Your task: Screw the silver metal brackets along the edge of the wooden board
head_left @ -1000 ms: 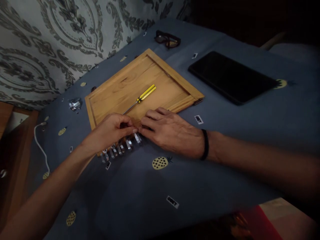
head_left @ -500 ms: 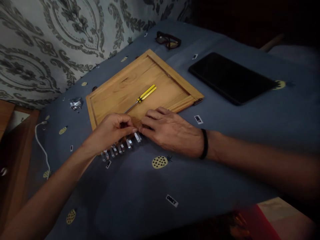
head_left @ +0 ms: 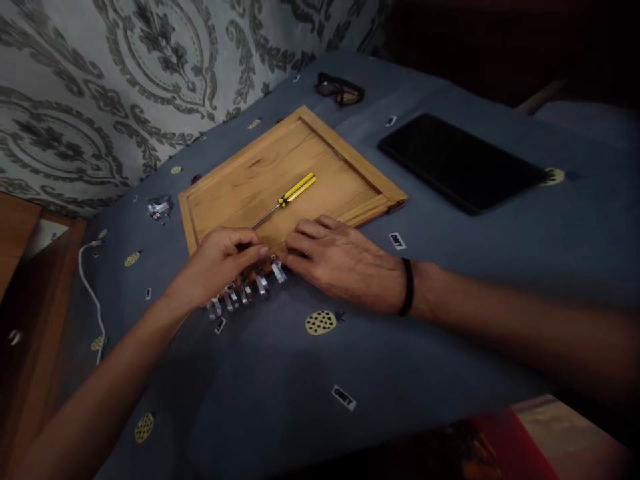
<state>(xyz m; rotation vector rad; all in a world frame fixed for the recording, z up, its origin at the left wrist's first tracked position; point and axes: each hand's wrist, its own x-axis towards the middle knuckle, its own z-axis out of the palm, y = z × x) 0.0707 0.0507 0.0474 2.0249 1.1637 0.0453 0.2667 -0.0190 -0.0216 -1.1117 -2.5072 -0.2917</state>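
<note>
A framed wooden panel (head_left: 235, 177) lies on the cloth, with a row of silvery metal hooks (head_left: 245, 293) along its near edge. At that edge my left hand (head_left: 220, 263) is closed, thumb and index finger pinched; what they hold, if anything, is hidden. My right hand (head_left: 345, 267), with a black band on its wrist, rests at the same edge with curled fingers, its thumb tip beside the rightmost hook (head_left: 279, 271). Its fingers hide whatever they grip. A small shiny spot shows between the two hands. On the panel lies a screwdriver (head_left: 299, 190) with a yellow and black handle.
Loose metal pieces (head_left: 159, 208) lie left of the panel. A black tablet-like slab (head_left: 460, 163) is at the right and dark-framed glasses (head_left: 340, 90) at the back. A white cable (head_left: 90, 293) runs down the left side. Behind stands a patterned curtain (head_left: 165, 67).
The left thumb and fingertips have drawn slightly left, so a small gap now shows between the hands above the rightmost hook. The whole view has shifted slightly; the right hand has barely moved.
</note>
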